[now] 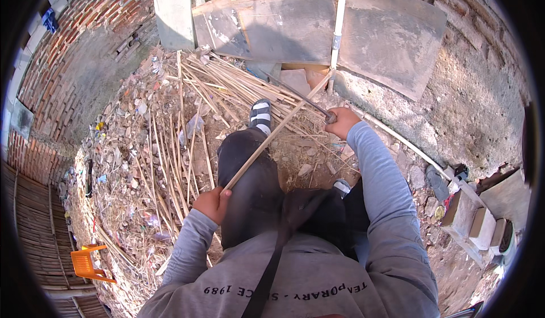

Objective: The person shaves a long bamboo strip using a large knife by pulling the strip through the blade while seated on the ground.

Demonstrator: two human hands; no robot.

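Observation:
My left hand (pixel 211 205) is closed around the near end of a long bamboo strip (pixel 255 156), beside my left knee. The strip slants up and to the right across my thigh, its far end near a white pipe. In my right hand (pixel 344 122) is the handle of a long knife (pixel 304 97) with a narrow dark blade. The blade points to the far left and crosses the strip in this view; whether they touch I cannot tell. Beyond my sandalled foot (pixel 260 116) lies a loose heap of cut bamboo strips (pixel 233 82).
More bamboo strips (pixel 170 164) lie on littered ground at the left. An orange plastic chair (pixel 85 263) stands at lower left. Grey sheets (pixel 386 40) lean on the far wall behind an upright white pipe (pixel 339 22). Concrete blocks (pixel 468 221) and footwear (pixel 437 183) are at the right.

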